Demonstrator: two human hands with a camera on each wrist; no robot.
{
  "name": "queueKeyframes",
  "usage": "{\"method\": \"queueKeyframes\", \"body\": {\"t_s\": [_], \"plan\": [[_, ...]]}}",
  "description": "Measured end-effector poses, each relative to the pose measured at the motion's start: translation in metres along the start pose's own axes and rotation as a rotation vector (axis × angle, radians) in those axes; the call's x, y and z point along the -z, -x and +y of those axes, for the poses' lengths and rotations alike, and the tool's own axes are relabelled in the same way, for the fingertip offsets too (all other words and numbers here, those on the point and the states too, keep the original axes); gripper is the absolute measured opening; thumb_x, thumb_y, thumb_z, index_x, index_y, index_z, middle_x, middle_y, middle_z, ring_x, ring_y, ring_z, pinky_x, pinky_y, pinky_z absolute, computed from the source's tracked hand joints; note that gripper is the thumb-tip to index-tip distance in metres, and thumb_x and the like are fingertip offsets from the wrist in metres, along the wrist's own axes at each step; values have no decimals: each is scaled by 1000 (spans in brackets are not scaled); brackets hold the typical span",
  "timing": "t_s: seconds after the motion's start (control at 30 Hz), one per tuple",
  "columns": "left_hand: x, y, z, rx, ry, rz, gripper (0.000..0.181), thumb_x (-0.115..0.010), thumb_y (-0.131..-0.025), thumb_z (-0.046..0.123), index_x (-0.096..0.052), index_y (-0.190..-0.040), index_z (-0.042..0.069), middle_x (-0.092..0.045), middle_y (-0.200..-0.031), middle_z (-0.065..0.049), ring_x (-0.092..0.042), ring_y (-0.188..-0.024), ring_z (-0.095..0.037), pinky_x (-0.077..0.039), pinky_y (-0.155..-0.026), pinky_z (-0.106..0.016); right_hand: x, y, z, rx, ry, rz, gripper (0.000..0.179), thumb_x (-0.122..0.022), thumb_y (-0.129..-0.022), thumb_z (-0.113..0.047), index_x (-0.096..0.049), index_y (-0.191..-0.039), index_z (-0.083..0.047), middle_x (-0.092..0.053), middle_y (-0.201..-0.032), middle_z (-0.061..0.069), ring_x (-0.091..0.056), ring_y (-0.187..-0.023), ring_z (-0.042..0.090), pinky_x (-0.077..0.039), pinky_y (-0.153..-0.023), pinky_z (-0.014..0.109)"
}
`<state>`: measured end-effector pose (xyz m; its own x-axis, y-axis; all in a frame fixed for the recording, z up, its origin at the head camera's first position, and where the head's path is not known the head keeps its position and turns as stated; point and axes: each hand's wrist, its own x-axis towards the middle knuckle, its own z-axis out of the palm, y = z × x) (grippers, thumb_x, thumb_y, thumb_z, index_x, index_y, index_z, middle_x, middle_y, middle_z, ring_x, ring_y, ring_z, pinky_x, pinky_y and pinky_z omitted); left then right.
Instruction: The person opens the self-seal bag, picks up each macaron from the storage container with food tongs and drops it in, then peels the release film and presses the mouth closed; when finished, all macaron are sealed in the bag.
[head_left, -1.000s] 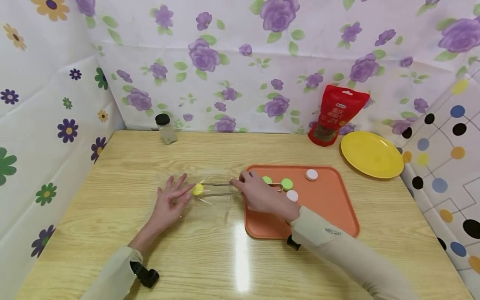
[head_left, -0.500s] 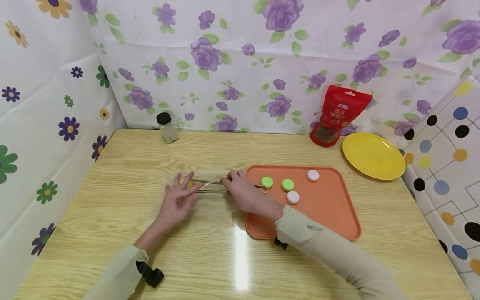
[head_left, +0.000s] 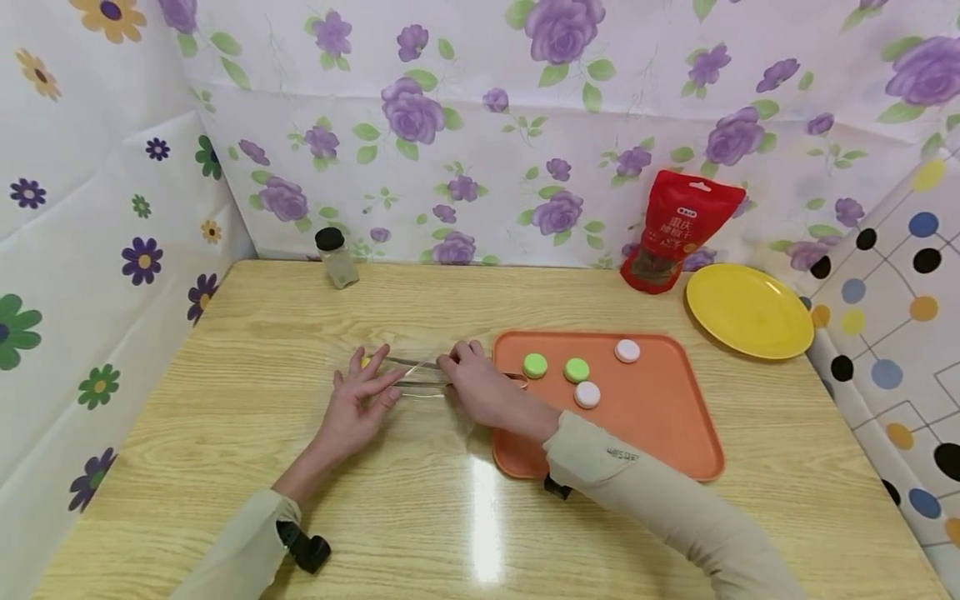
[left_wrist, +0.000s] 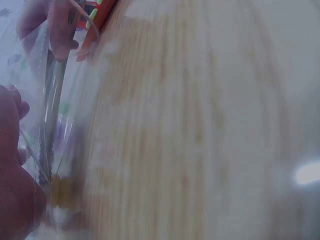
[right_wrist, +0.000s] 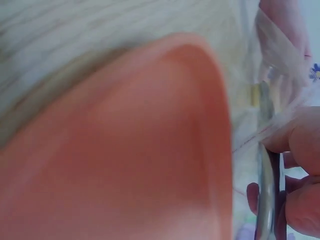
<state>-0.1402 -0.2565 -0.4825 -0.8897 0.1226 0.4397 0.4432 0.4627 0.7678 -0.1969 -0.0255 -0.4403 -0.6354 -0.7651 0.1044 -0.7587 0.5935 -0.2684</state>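
My left hand (head_left: 356, 412) pinches the edge of a clear plastic bag (left_wrist: 35, 55) between thumb and index finger, its other fingers spread. From the right, my right hand (head_left: 480, 387) grips metal tongs (right_wrist: 268, 195). The tong arms reach left into the bag, between the two hands. A small yellow macaron (left_wrist: 62, 192) sits at the far end of the tongs, seen through the plastic in the left wrist view. In the head view, the left fingers mostly hide it.
An orange tray (head_left: 637, 433) lies right of the hands, carrying two green macarons (head_left: 576, 369) and two pale pink macarons (head_left: 587, 394). Behind it stand a red pouch (head_left: 678, 229) and a yellow plate (head_left: 750, 312). A black-capped jar (head_left: 337, 260) stands at the back left.
The right hand has moved left with the tongs, taking the yellow macaron deeper into the bag, behind the left fingers. The left hand has shifted slightly right. Over the last half second, little moves.
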Motion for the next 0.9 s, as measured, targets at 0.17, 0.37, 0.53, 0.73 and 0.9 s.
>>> {"method": "queueKeyframes", "body": {"t_s": [0.17,0.37,0.53,0.73,0.9], "plan": [[0,-3,4,6,30,-25,29,-70,-87,-9,-71,-115,-6,-38,-148,-32,-10,-141,-61,9,-97,-82,15,21,10,-2,25,-21,37,-63,-98,-6,-54,-133,1,-54,-112,17,-45,-97,31,-44,-79,38],[1,-3,5,37,56,-43,26,-67,-92,-3,-71,-118,-3,-37,-151,-30,-8,-142,-59,9,-98,-81,32,58,32,-2,41,11,43,-65,-94,1,-53,-135,-3,-53,-105,13,-46,-96,33,-42,-82,42],[3,-1,6,59,78,-43,26,-66,-93,-2,-71,-119,-3,-37,-152,-28,-7,-143,-58,10,-98,-80,44,97,49,-61,13,-5,59,-68,-86,12,-51,-138,-9,-50,-105,12,-42,-93,31,-42,-72,38],[4,0,6,68,103,-37,28,-67,-91,-5,-68,-119,-6,-36,-151,-29,-6,-142,-59,12,-98,-79,58,155,79,-144,-24,70,66,-67,-81,18,-51,-141,-5,-49,-109,16,-43,-98,34,-48,-65,36],[3,1,5,72,106,-34,29,-68,-90,-6,-68,-119,-6,-37,-151,-29,-6,-143,-58,12,-99,-79,68,207,113,-218,12,162,62,-68,-80,18,-52,-137,0,-50,-106,22,-44,-94,42,-47,-73,49]]}}
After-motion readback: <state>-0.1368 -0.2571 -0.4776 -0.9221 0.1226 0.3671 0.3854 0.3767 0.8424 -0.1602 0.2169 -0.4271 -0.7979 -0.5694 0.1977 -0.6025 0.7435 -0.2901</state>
